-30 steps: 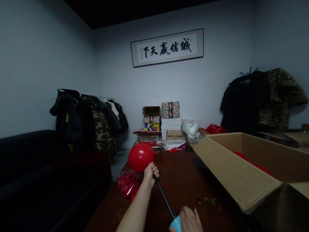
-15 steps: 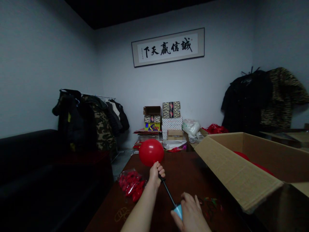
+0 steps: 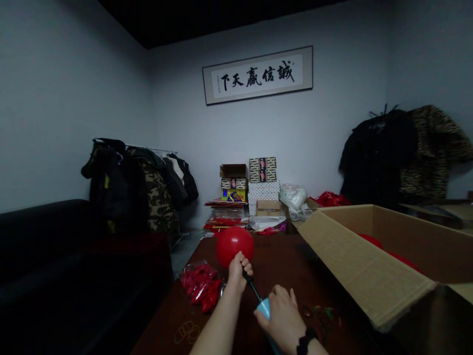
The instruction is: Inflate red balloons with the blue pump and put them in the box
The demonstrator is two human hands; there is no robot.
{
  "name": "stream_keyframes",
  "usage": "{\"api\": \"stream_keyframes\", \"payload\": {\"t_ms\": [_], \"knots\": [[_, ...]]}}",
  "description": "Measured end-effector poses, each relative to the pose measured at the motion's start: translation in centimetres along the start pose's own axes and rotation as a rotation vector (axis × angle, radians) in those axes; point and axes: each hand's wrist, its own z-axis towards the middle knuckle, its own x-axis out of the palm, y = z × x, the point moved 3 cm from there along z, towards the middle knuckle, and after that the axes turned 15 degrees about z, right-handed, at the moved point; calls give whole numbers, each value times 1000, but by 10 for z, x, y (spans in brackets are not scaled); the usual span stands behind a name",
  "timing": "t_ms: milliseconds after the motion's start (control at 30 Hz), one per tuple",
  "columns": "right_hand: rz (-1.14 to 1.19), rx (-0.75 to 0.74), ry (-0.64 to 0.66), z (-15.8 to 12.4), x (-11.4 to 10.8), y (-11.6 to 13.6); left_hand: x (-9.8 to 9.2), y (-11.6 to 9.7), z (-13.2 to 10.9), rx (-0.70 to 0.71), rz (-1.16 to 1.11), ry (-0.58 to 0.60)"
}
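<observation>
While pinched, red balloon (image 3: 234,246) just above left hand (image 3: 239,270).

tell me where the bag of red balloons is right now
In the head view, the bag of red balloons lies on the dark table, left of the left hand.

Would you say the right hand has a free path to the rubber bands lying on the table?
Probably yes, once it lets go: the right hand grips the pump's blue barrel, and bare table lies between it and the rubber bands.
</observation>
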Motion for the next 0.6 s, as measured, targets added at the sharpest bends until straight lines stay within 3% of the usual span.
{"api": "stream_keyframes", "payload": {"t_ms": [167,333,467,600], "knots": [[4,30,150,-31,4,-26,-10,-15,4,30,-26,-7],[-8,-27,66,-43,-13,-26,-6,-18,4,18,-55,7],[49,-67,19,-32,-31,-9,6,-17,-1,24,-91,42],[76,-48,-81,-4,-33,7,20,-5,-8,8,-70,59]]}}
